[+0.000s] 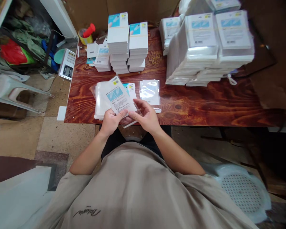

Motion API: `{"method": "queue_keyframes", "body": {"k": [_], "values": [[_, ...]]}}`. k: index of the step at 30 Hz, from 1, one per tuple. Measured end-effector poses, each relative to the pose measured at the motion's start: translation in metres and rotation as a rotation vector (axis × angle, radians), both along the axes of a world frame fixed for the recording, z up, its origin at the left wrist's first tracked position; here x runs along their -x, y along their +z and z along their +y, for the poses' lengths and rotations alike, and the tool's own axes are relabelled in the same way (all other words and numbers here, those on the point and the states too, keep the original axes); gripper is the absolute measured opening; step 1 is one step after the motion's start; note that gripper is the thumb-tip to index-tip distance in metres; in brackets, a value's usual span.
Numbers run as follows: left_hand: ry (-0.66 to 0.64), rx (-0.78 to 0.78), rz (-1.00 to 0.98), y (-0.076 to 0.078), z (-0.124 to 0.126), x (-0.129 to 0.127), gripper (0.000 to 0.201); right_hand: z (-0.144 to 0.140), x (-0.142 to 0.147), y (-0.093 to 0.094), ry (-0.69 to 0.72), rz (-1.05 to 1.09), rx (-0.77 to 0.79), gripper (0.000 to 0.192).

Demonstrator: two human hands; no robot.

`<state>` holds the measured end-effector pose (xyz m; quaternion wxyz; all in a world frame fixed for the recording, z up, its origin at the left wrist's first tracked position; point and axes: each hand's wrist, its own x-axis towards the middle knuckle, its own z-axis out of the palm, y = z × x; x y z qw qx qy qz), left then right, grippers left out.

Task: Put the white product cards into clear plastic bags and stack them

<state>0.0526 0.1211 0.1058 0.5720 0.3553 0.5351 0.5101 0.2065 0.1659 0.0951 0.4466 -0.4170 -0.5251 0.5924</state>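
A printed card in a clear plastic sleeve (119,97) is tilted up between my hands, above the table's front edge. My left hand (111,121) grips its lower left side, thumb on the printed face. My right hand (146,117) pinches the lower right corner, where a clear flap sticks out below. Under and behind the card lies a stack of clear sleeves (101,101). Just beyond my right fingers are a blue-and-white card (132,90), partly hidden, and a flat, shiny sleeved packet (149,92).
Tall stacks of cards (119,38) stand at the back. Large piles of sleeved packs (202,41) fill the back right. Rubber bands (155,58) lie between them. A tape roll (85,37) and a scale (68,65) are at left; a plastic stool (243,190) stands behind right.
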Motion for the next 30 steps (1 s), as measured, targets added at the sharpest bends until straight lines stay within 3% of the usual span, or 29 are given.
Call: {"method": "queue_keyframes", "body": {"k": [2, 3, 6, 8, 11, 13, 15, 18, 20, 22, 26, 30], "values": [[-0.071, 0.048, 0.134, 0.001, 0.003, 0.012, 0.050, 0.008, -0.011, -0.001, 0.031, 0.006, 0.036, 0.039], [-0.019, 0.025, 0.257, 0.001, 0.006, 0.020, 0.050, 0.015, -0.019, -0.004, -0.019, -0.012, 0.040, 0.036], [0.392, -0.126, 0.819, 0.000, 0.021, 0.052, 0.041, 0.040, -0.043, -0.018, -0.310, -0.217, -0.026, 0.032], [0.439, -0.031, 1.129, -0.006, 0.034, 0.077, 0.047, 0.055, -0.057, -0.030, -0.433, -0.535, -0.056, 0.028], [0.328, 0.199, 1.146, -0.018, 0.048, 0.106, 0.056, 0.064, -0.066, -0.042, -0.502, -0.973, -0.094, 0.033], [0.307, 0.258, 1.059, -0.024, 0.053, 0.117, 0.055, 0.062, -0.063, -0.042, -0.515, -1.061, -0.220, 0.041], [0.307, 0.241, 1.039, -0.026, 0.055, 0.123, 0.045, 0.055, -0.054, -0.032, -0.413, -1.034, -0.439, 0.041], [0.268, 0.209, 1.088, -0.018, 0.055, 0.127, 0.029, 0.045, -0.032, -0.009, 0.020, -0.990, -0.778, 0.043], [0.220, 0.214, 1.139, -0.009, 0.053, 0.129, 0.026, 0.042, -0.017, 0.006, 0.304, -1.055, -0.908, 0.041], [0.167, 0.196, 1.237, 0.000, 0.049, 0.131, 0.030, 0.040, -0.007, 0.019, 0.487, -1.166, -0.932, 0.031], [0.143, 0.076, 1.437, 0.010, 0.040, 0.129, 0.039, 0.038, -0.002, 0.032, 0.640, -1.292, -0.914, 0.021], [0.310, -0.026, 1.195, 0.006, 0.039, 0.125, 0.029, 0.037, -0.005, 0.036, 0.659, -1.350, -0.894, 0.032]]}}
